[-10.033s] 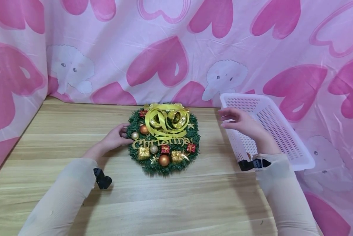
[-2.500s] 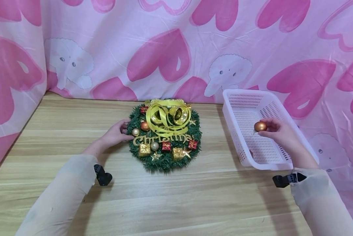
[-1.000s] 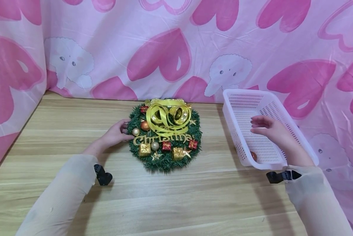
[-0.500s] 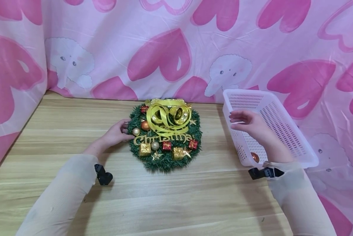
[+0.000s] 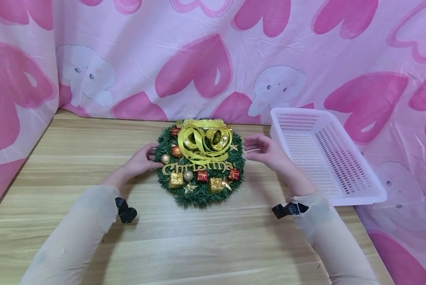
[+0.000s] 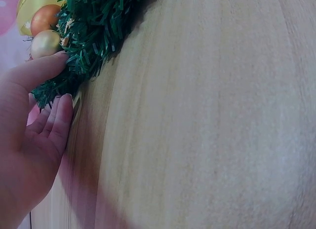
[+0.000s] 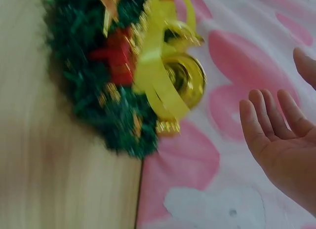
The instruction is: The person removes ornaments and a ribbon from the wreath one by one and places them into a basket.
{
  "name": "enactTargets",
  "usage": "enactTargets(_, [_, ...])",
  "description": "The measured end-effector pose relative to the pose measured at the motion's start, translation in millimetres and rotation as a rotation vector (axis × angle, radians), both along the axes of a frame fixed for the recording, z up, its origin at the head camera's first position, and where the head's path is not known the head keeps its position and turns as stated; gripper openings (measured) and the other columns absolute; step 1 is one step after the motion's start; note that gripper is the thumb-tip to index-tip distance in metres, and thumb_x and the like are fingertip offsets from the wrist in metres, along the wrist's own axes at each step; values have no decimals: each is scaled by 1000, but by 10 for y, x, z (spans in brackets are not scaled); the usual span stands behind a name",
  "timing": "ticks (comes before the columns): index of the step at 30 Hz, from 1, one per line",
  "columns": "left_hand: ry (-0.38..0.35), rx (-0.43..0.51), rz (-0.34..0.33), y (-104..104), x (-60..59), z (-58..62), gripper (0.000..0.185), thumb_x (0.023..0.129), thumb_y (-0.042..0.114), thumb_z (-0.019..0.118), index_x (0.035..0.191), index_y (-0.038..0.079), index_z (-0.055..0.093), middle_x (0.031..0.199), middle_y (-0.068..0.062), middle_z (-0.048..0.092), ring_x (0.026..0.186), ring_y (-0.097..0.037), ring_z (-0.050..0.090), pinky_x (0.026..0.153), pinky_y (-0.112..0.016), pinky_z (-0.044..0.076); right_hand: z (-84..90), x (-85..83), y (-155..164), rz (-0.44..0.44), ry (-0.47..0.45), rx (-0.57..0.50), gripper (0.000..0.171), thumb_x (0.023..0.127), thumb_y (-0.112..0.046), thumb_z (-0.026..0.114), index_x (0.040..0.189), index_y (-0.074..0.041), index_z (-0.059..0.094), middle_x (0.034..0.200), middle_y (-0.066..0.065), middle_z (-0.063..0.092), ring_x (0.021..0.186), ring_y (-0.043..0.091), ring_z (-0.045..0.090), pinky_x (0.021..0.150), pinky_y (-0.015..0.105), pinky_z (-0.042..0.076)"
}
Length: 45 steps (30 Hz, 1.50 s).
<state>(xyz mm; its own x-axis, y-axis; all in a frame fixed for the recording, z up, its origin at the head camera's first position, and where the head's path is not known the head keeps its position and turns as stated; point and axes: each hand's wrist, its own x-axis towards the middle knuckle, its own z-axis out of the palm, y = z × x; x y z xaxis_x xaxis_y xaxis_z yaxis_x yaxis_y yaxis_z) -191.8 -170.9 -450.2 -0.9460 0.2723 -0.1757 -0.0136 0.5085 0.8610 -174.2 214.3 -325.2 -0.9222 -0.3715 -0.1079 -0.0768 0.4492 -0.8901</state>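
Note:
A green Christmas wreath (image 5: 188,198) lies on the table at the centre of the head view. It carries yellow ribbon (image 5: 198,161), gold bells (image 5: 218,138), gold lettering, small gift boxes, stars and balls. At its left edge is my left hand (image 5: 139,161); in the left wrist view the thumb lies by a pale gold ball (image 6: 45,43), the fingers below, with the wreath's edge between them. My right hand (image 5: 269,153) holds nothing, its fingertips close by the wreath's right edge. The right wrist view shows that hand's palm and spread fingers.
To the right stands a white perforated plastic basket (image 5: 371,174), its near left corner hidden behind my right forearm. A pink heart-patterned cloth (image 5: 195,67) hangs along the back and sides of the wooden table (image 5: 205,245).
The orange ball at the wreath's lower edge has gone; my right hand held an orange ball over the basket, then released it there. Since then that hand has moved left to the wreath.

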Motion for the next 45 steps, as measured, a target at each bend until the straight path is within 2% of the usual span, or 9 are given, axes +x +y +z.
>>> enactTargets(2, [-4,0,2,-4,-2,-6,83,79,12,71,146,0,23,123,-25,44,105,-31,46,79,-26,45,-66,-1,-87,12,-8,-18,54,81,-2,67,130,5,45,125,26,53,115,37,51,88,19,49])
enactTargets(7, [-8,3,6,0,-4,-10,82,79,11,71,145,1,24,123,-25,44,105,-30,46,77,-24,46,-219,29,-301,47,-34,-51,54,79,-4,69,128,3,47,124,27,53,116,42,50,94,28,48])
enactTargets(17, [-6,-25,2,-3,1,-7,83,79,11,71,146,1,23,127,-27,43,109,-34,46,80,-30,49,-399,98,-727,143,-75,-94,56,79,-2,70,129,7,45,125,26,53,114,38,52,100,41,44])
enactTargets(32, [-13,-16,4,-10,9,2,84,79,12,71,146,1,22,128,-29,41,110,-35,46,78,-29,50,-657,89,-1093,207,-86,-104,57,78,-2,72,129,3,48,125,23,53,113,31,53,97,33,47])
enactTargets(37, [-21,-6,5,-5,8,-9,83,79,10,71,146,1,22,128,-30,39,108,-35,46,74,-28,52,-705,77,-1151,217,-72,-47,58,76,-5,74,128,1,49,124,19,55,112,28,54,97,29,46])
enactTargets(45, [-10,-11,2,-1,-1,-5,83,79,10,71,146,1,23,127,-28,41,109,-34,46,74,-27,51,-763,78,-1221,239,-20,58,60,72,-4,77,127,-3,53,123,12,58,111,24,56,99,31,44])
